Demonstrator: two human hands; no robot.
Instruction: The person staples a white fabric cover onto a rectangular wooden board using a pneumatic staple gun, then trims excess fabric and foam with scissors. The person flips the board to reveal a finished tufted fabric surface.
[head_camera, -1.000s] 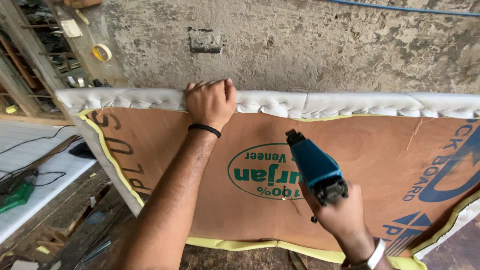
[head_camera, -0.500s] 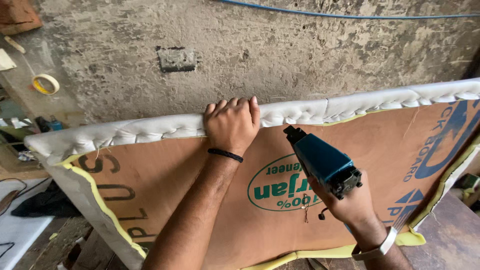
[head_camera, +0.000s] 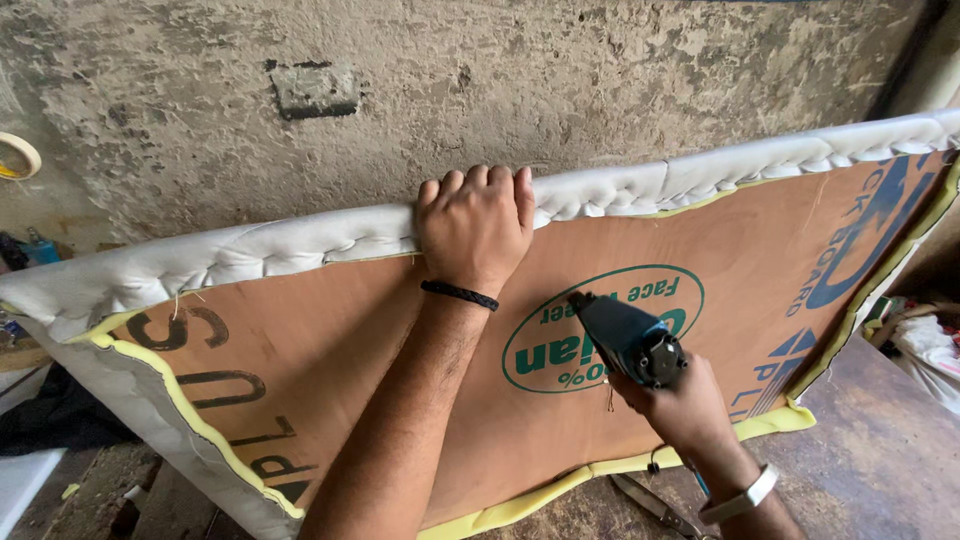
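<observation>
Teal staple gun, long axis slanting from lower right to upper left, nose aimed at the plywood back of the upholstered panel, near the green oval print. Body jutting up and forward out of the right hand, butt end toward the camera. Right hand wrapped tight around the handle below, fingers closed on it. Left hand flat over the panel's top edge, fingers curled onto the white padded fabric, pressing it down. Scissors on the floor below.
</observation>
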